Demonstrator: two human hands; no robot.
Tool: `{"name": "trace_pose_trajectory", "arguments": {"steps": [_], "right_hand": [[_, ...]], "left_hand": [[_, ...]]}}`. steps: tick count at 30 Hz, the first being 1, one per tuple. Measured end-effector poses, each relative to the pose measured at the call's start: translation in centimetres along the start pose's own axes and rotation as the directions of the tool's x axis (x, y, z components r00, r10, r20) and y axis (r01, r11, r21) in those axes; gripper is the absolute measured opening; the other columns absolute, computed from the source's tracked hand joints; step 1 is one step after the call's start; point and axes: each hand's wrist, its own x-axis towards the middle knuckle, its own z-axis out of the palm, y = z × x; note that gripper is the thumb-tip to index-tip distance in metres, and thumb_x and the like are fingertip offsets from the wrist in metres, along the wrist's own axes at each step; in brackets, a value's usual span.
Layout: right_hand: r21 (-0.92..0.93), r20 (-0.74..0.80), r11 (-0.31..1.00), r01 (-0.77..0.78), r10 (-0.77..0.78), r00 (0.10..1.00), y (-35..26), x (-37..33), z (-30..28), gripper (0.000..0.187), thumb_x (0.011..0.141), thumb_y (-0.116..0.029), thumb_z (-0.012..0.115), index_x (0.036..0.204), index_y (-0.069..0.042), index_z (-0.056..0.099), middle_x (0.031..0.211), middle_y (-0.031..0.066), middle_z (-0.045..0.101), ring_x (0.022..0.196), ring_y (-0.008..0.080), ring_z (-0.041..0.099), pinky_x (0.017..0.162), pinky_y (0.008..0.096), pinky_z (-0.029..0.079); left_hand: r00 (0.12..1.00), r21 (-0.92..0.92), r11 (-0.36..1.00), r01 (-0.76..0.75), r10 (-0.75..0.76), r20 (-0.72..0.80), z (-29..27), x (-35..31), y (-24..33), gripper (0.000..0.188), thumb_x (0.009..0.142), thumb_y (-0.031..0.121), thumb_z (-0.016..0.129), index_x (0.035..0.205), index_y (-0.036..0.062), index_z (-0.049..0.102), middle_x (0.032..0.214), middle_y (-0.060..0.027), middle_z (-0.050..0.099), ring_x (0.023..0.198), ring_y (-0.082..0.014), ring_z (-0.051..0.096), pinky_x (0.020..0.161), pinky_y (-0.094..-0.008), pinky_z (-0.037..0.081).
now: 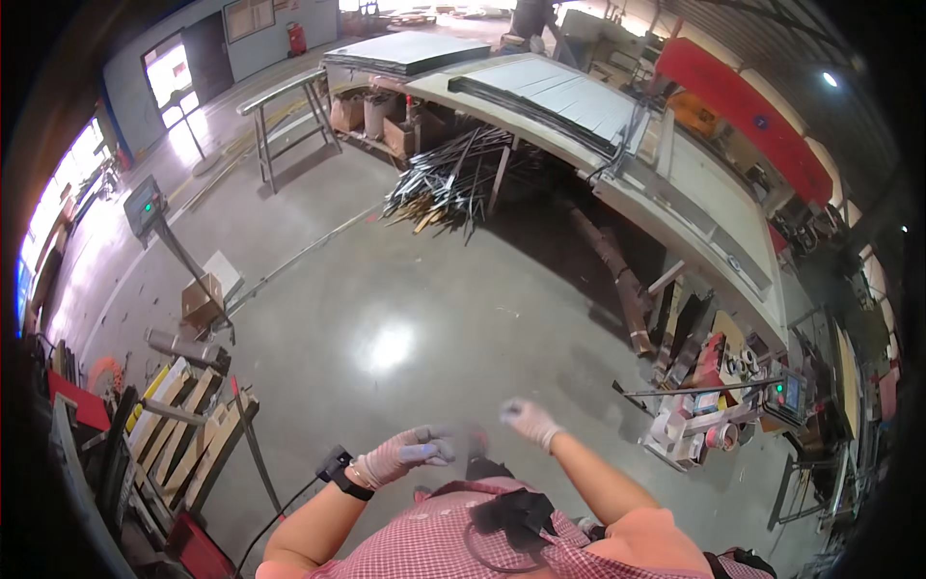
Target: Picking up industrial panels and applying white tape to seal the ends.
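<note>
Though I cannot tell either grip, the left hand (397, 457) and right hand (532, 426) seem mid-handling, apart; the next move wants steadiness.

Looks like a workshop, judging by panels (540, 85) on a long surface (721, 189) and metal strips (444, 183) heaped below, beyond the hands (391, 459).

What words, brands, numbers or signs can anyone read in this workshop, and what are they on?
None can be read.
Blue mark on the red panel at upper right: too small.
Screen of the right-hand control box: too small.
Left-hand control box: only a green light stands out.
</note>
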Motion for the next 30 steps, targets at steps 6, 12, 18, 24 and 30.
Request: {"name": "trace_pose_trajectory", "arguments": {"steps": [6, 12, 18, 24, 30], "right_hand": [[-0.219, 0.206, 0.933, -0.287, 0.331, 0.921, 20.1, -8.6, 10.8, 0.041, 0.093, -0.041, 0.051, 0.117, -0.014, 0.071, 0.124, 0.0205, 0.066, 0.115, 0.0401, 0.062, 0.099, 0.0451, 0.049], [-0.462, 0.262, 0.864, -0.201, 0.349, 0.9, 34.9, -20.1, 12.3, 0.028, 0.086, -0.032, 0.059, 0.095, -0.011, 0.075, 0.106, 0.0157, 0.072, 0.098, 0.0336, 0.069, 0.083, 0.0469, 0.055], [-0.43, -0.053, 0.805, -0.41, 0.43, 0.901, 48.3, -20.1, 17.6, 0.03, 0.087, -0.034, 0.058, 0.099, -0.012, 0.074, 0.106, 0.0153, 0.072, 0.097, 0.0355, 0.069, 0.082, 0.0501, 0.055], [0.192, -0.363, 0.965, -0.178, 0.238, 0.901, 29.3, -7.0, 3.2, 0.033, 0.092, -0.03, 0.056, 0.109, -0.006, 0.07, 0.105, 0.0221, 0.069, 0.096, 0.0415, 0.066, 0.085, 0.0489, 0.052], [0.881, -0.303, 0.416, -0.225, 0.862, 0.407, 20.6, -7.3, 2.3, 0.042, 0.088, -0.034, 0.054, 0.11, -0.002, 0.07, 0.102, 0.0248, 0.07, 0.099, 0.0387, 0.067, 0.089, 0.0441, 0.05]], "left_hand": [[0.674, 0.352, 0.607, 0.712, -0.451, -0.586, -18.9, 0.6, -25.7, 0.041, 0.095, 0.036, 0.058, 0.115, 0.0021, 0.067, 0.115, -0.0131, 0.07, 0.114, -0.0286, 0.064, 0.099, -0.0344, 0.049], [0.569, 0.737, -0.237, 0.633, -0.504, -0.65, -14.8, 5.9, -17.0, 0.061, 0.085, 0.052, 0.062, 0.127, 0.0078, 0.066, 0.128, -0.0173, 0.066, 0.121, -0.033, 0.061, 0.103, -0.0409, 0.048], [0.656, 0.782, -0.374, 0.499, -0.426, -0.623, -12.8, 21.4, -11.9, 0.056, 0.093, 0.05, 0.056, 0.13, 0.0085, 0.063, 0.127, -0.0142, 0.066, 0.117, -0.0327, 0.063, 0.095, -0.0426, 0.052], [0.793, 0.94, -0.213, -0.266, -0.602, 0.088, -30.6, 29.6, -19.0, 0.045, 0.089, 0.04, 0.06, 0.118, 0.0068, 0.065, 0.094, -0.0187, 0.071, 0.095, -0.0325, 0.07, 0.081, -0.0436, 0.055], [0.377, 0.735, -0.11, -0.67, -0.903, 0.209, -28.0, 47.4, -11.5, 0.039, 0.088, 0.034, 0.061, 0.116, 0.0075, 0.065, 0.092, -0.0168, 0.071, 0.089, -0.0282, 0.07, 0.075, -0.0437, 0.055]]}}
